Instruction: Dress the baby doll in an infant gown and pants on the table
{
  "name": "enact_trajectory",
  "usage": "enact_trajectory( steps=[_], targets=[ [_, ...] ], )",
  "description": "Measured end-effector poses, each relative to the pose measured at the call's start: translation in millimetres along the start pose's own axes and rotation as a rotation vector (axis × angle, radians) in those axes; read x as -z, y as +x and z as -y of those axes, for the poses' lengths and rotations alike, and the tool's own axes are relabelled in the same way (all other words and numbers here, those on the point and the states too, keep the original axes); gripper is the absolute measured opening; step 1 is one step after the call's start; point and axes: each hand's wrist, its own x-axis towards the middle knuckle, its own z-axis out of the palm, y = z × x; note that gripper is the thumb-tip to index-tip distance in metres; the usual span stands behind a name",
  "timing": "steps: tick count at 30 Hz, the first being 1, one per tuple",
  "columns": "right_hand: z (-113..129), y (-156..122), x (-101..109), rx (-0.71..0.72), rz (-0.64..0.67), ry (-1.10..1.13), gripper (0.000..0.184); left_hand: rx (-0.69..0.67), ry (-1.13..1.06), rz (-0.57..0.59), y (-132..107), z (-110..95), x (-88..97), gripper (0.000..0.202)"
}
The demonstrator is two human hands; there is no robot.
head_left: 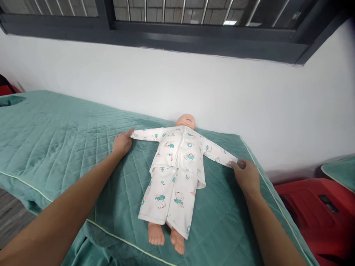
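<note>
A baby doll (186, 120) lies on its back on a green quilted bed cover (80, 129), its head near the wall and its bare feet toward me. It wears a white printed pajama top (181, 151) and matching pajama pants (169, 195). Both sleeves are stretched out sideways. My left hand (122, 143) pinches the cuff of the sleeve on the left. At the other side, my right hand (247, 173) grips the end of the right-side sleeve between thumb and fingers. The doll's hands are hidden.
Behind the bed is a white wall (124, 81) below a dark window frame (166, 38) with metal bars. A red plastic case (318, 214) stands at the right beside the bed. Grey floor (12, 214) shows at the lower left.
</note>
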Motion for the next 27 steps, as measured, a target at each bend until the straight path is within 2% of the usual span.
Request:
enact_trajectory(
  steps=[4, 14, 22, 27],
  targets=[
    [1.1, -1.9, -1.5, -0.064, 0.016, 0.155, 0.043, 0.052, 0.058, -0.024, 5.9, 3.1, -0.5, 0.061],
    [0.9, -4.0, -7.8, -0.059, 0.046, 0.501, 0.043, 0.033, 0.112, 0.006, 11.6, 2.1, 2.8, 0.058],
    [-1.0, -1.9, -8.8, -0.028, 0.040, 0.360, 0.047, 0.018, 0.091, 0.016, 15.4, 5.6, -1.1, 0.058],
    [0.1, -0.9, -8.5, -0.031, 0.008, 0.346, 0.050, 0.019, 0.088, 0.006, 14.6, 5.9, -2.3, 0.055]
  ],
)
